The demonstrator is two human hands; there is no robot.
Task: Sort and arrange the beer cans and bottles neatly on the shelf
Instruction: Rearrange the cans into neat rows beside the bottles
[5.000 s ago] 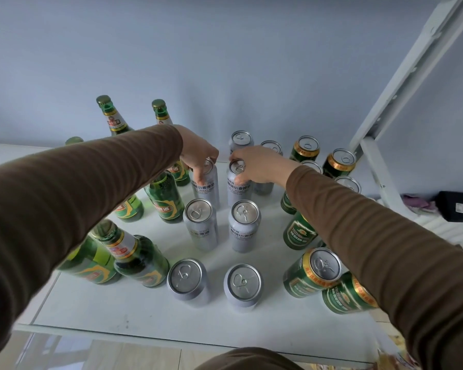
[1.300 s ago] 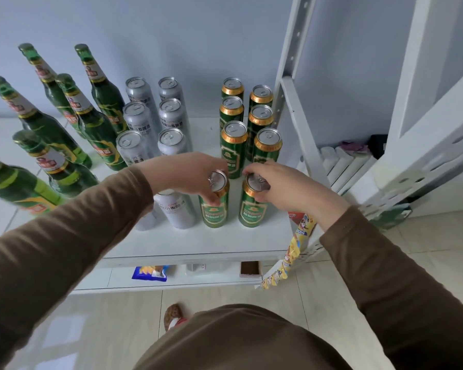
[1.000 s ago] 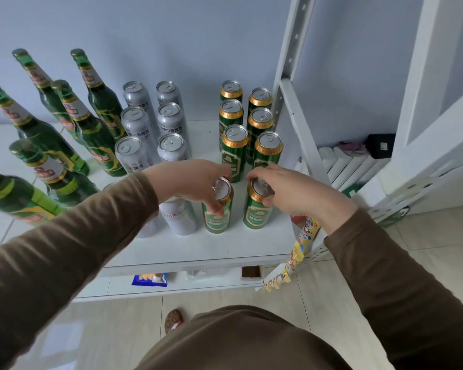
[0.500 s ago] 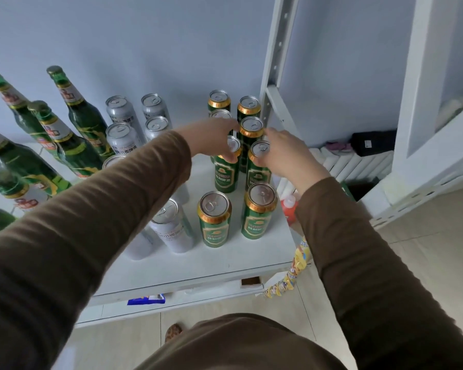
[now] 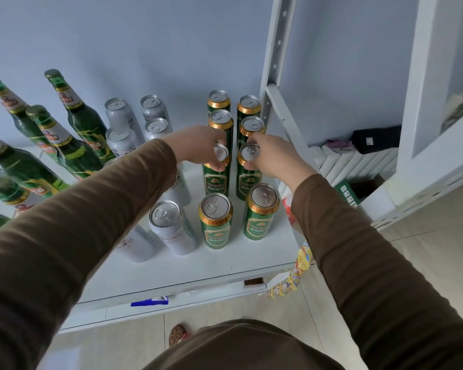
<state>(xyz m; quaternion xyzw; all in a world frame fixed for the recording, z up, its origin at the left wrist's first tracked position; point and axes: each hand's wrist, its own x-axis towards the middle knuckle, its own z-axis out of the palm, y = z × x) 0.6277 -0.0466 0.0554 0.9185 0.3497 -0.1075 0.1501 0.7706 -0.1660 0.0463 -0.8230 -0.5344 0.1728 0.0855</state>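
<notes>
Green cans with gold rims stand in two columns on the white shelf (image 5: 225, 265) at the right. My left hand (image 5: 198, 146) grips the top of the third-row left green can (image 5: 216, 177). The neighbouring green can (image 5: 249, 180) is gripped at its top by my right hand (image 5: 271, 156). Two more green cans (image 5: 215, 221) (image 5: 261, 212) stand in front, untouched. Silver cans (image 5: 171, 228) form columns in the middle, partly hidden by my left arm. Green bottles (image 5: 83, 121) stand at the left.
A white shelf upright (image 5: 275, 62) and diagonal brace rise just right of the green cans. Snack packets (image 5: 294, 273) hang off the shelf's front right corner. Behind the frame lie a white radiator, a black box (image 5: 374, 140) and a green carton.
Both hands let go of the two front green cans, reached back and took hold of the pair in the row behind. The view tilted up slightly.
</notes>
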